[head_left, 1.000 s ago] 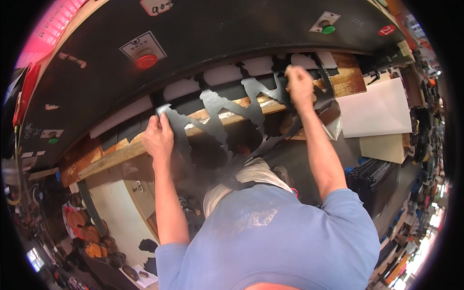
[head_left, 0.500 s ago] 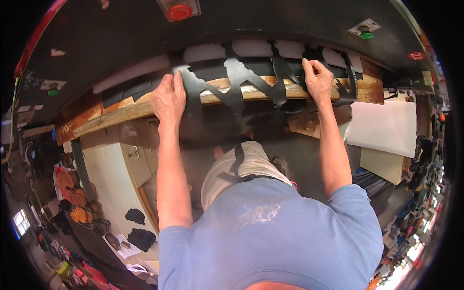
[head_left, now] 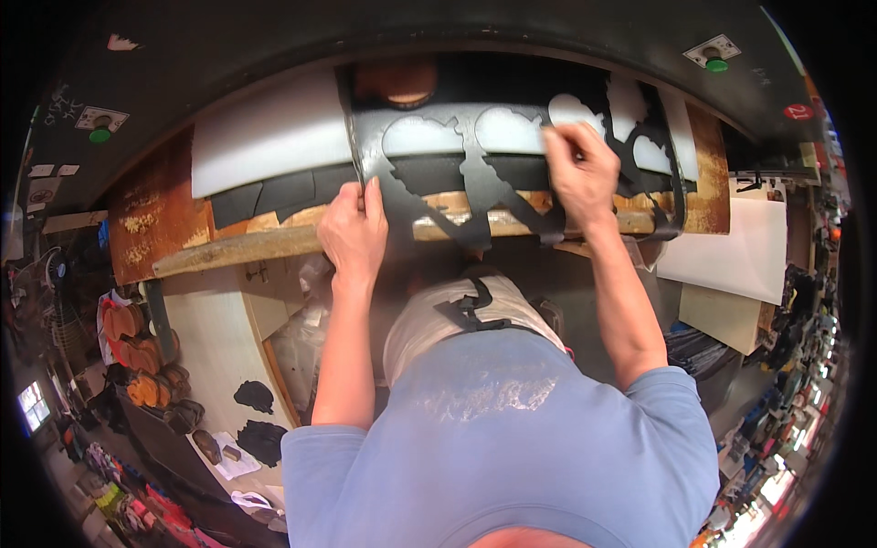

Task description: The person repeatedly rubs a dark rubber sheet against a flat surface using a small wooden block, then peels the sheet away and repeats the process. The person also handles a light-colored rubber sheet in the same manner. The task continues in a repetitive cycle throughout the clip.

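Observation:
A black sheet (head_left: 475, 183) with several rounded cut-outs stretches across a white board (head_left: 265, 137) and droops over the front edge of the bench. My left hand (head_left: 354, 233) is closed on the sheet's left edge, thumb against the fingers. Farther right, my right hand (head_left: 583, 169) pinches the strip between two cut-outs, fingers curled in. White board shows through the holes. Toward the back, the sheet runs under the dark machine beam, where a brown rounded thing (head_left: 406, 82) is partly visible; its kind is unclear.
A dark machine beam (head_left: 548, 27) with green buttons (head_left: 716, 65) spans the far side. Along the bench front runs a worn wooden rail (head_left: 219, 251). Black pieces (head_left: 260, 443) lie on a pale table at lower left. A white sheet (head_left: 731, 247) rests at right.
My left hand has moved right and nearer, my right hand slightly nearer. The black sheet has come toward me, showing more uncut material at the back. The view has shifted too.

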The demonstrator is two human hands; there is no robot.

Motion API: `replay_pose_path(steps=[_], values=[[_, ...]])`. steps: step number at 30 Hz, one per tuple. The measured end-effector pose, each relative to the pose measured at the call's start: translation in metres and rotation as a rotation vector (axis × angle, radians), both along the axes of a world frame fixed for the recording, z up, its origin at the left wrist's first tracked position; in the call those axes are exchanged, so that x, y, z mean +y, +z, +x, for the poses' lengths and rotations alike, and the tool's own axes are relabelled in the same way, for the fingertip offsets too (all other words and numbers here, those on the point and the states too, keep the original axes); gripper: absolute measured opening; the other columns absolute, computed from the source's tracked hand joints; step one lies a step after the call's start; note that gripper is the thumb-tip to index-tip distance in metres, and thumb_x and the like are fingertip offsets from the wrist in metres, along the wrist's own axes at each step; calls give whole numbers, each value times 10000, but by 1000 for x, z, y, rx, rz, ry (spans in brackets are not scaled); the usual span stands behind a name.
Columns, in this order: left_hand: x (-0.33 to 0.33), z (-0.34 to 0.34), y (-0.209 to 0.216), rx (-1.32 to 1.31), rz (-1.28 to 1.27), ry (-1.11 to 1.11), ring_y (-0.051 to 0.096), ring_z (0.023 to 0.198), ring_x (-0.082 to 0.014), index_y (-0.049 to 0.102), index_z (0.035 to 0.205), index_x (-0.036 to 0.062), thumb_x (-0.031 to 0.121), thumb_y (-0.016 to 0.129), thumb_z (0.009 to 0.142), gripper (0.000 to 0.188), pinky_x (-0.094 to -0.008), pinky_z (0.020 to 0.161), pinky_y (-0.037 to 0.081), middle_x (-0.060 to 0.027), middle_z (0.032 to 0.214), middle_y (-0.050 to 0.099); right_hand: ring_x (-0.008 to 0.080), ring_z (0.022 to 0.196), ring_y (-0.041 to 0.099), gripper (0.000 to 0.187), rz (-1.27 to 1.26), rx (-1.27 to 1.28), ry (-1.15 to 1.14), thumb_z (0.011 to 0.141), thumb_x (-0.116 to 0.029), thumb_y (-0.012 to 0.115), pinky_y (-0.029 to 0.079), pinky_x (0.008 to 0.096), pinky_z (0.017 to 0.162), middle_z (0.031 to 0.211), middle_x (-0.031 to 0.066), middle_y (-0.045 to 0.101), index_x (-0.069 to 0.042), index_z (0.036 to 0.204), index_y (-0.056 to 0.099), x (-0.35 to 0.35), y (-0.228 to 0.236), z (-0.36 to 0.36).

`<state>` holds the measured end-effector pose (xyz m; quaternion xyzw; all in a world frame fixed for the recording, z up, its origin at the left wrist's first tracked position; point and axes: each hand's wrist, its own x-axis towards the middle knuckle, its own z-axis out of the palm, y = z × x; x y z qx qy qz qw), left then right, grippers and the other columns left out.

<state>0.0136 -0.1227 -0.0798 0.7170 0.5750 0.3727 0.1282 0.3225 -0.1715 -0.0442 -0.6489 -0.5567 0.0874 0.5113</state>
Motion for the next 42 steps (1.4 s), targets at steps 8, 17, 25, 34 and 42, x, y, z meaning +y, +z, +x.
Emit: replay_pose_path(steps=[8, 17, 25, 34, 42], values=[[80, 18, 10, 95, 119, -130, 562, 1373, -427, 587, 1455, -31, 26, 662, 977, 488, -517, 1155, 431, -238, 1435, 635, 566, 1323, 494, 923, -32, -369, 253, 692, -391, 926, 427, 600, 1167, 1558, 344, 435, -19, 1467, 593, 160, -30, -104], [88, 28, -4, 214, 178, -79, 596, 1370, -404, 683, 1338, 36, 12, 682, 954, 384, -537, 1160, 414, -165, 1438, 681, 279, 1337, 626, 800, -332, 765, 456, 703, -232, 944, 499, 392, 1148, 1440, 196, 640, -5, 1418, 668, 155, 17, -28], [87, 34, -3, 200, 177, -68, 595, 1366, -420, 688, 1316, 18, 2, 688, 934, 383, -548, 1155, 411, -174, 1419, 689, 483, 1341, 490, 661, -7, -395, 230, 652, -235, 938, 516, 556, 1084, 1453, 94, 613, -103, 1271, 748, 133, -21, 5], [67, 17, 19, -1, 74, -172, 621, 1302, -416, 668, 1345, -28, -42, 654, 971, 374, -483, 1090, 490, -198, 1358, 697, 450, 1361, 496, 626, -15, -348, 296, 661, -217, 919, 509, 535, 1101, 1433, 96, 628, -83, 1250, 755, 133, -23, 14], [-7, 19, 13, -21, 39, -236, 661, 970, -374, 708, 1135, 19, -52, 718, 909, 237, -449, 859, 542, -171, 1087, 699, 419, 1335, 555, 610, 87, -392, 247, 698, -236, 919, 507, 513, 1097, 1408, 178, 631, -58, 1249, 727, 125, -13, 18]])
